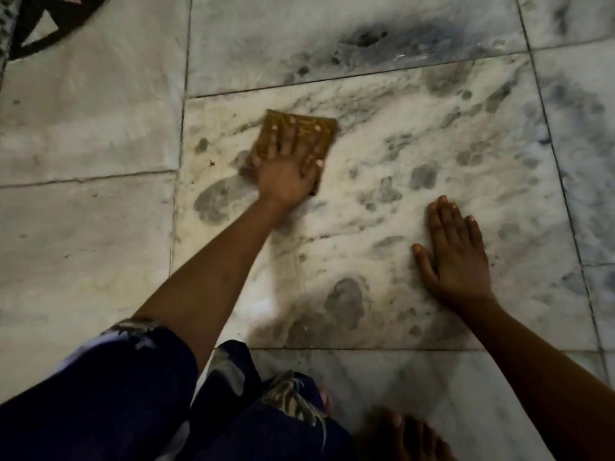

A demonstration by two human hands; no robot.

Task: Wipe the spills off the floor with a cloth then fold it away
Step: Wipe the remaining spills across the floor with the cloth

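Note:
A folded brown patterned cloth (263,138) lies flat on a white marble floor tile (366,227). My left hand (289,163) presses down on it, fingers spread over the top and thumb at its right edge. My right hand (456,257) rests palm down on the same tile, to the right of the cloth and nearer me, holding nothing. Dark grey wet-looking blotches mark the tile, one just below the cloth (213,201) and one nearer my knees (346,299). A tiny dark speck (211,163) sits left of the cloth.
A dark patterned mat edge (40,28) shows at the top left. My knees in dark blue patterned clothing (133,394) fill the bottom left, with a bare foot (407,434) beside them. Grey smudges (366,38) spread over the far tiles.

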